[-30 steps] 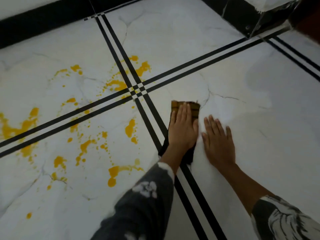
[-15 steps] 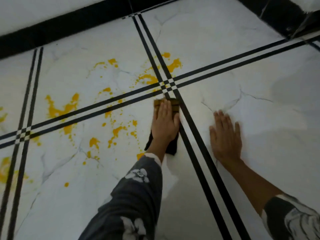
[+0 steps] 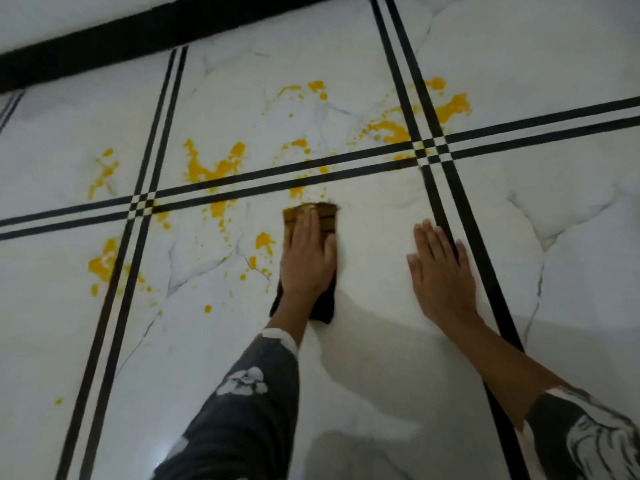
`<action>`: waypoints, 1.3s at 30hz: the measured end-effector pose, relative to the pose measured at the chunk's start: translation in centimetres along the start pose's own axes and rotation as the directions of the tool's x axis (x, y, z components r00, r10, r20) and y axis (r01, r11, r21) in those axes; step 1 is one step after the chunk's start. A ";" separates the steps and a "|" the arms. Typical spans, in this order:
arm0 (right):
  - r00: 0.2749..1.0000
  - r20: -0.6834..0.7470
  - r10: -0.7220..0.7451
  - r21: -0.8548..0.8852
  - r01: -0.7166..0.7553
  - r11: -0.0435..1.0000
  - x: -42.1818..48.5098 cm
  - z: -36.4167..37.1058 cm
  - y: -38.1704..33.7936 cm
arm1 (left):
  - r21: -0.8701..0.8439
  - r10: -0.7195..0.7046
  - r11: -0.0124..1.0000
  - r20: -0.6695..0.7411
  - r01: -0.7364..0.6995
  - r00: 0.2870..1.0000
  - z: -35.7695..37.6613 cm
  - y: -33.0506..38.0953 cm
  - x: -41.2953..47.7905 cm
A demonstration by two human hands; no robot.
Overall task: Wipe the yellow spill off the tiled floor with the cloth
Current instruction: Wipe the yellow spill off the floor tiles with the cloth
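A dark cloth [image 3: 327,218] with a yellow-brown stained front edge lies flat on the white marble-look tiled floor [image 3: 381,341]. My left hand [image 3: 306,258] presses flat on top of it, fingers together, pointing away from me. The yellow spill [image 3: 211,168] is splattered in many blobs and drops to the left of and beyond the cloth, with more [image 3: 450,105] near the black-line crossing at upper right. My right hand [image 3: 441,275] rests flat on the bare floor to the right of the cloth, fingers spread, holding nothing.
Double black inlay lines [image 3: 436,147] cross the floor in a grid. A black skirting band [image 3: 138,26] runs along the wall at the top. The tile between and below my hands shows no yellow.
My left hand has slid the cloth to the left, from right of the diagonal black lines to well left of them. Drops that lay in that stretch are gone. My right hand followed leftward.
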State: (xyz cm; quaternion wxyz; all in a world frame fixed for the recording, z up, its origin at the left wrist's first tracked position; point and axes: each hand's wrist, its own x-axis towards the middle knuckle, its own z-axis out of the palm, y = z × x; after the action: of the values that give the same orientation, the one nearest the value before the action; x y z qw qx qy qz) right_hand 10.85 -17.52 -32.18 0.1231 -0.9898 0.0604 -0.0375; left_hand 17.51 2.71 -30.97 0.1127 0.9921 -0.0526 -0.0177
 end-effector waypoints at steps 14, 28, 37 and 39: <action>0.999 0.045 0.020 0.028 -0.022 0.999 -0.1 -0.4 -0.1 | -0.013 -0.042 0.999 0.017 0.042 0.999 -0.5 -0.4 -0.8; 0.997 0.079 0.011 0.014 -0.012 1.000 0.0 -0.7 0.0 | -0.028 -0.008 1.000 0.058 0.010 0.998 -0.3 1.7 0.1; 0.981 0.116 0.156 0.053 -0.163 0.985 0.1 -0.7 -3.4 | -0.021 -0.278 0.961 -0.047 0.277 0.960 0.1 0.3 -9.8; 0.988 0.150 0.046 0.065 -0.057 0.996 0.2 -0.3 -6.6 | -0.012 -0.096 0.995 0.046 0.096 0.994 -0.4 0.3 -7.4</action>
State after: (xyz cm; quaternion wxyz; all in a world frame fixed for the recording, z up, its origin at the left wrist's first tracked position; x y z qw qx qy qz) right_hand 11.74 -11.28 -30.23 0.1623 -0.9832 0.0753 0.0374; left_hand 10.14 3.31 -30.31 0.1174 0.9920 -0.0073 -0.0459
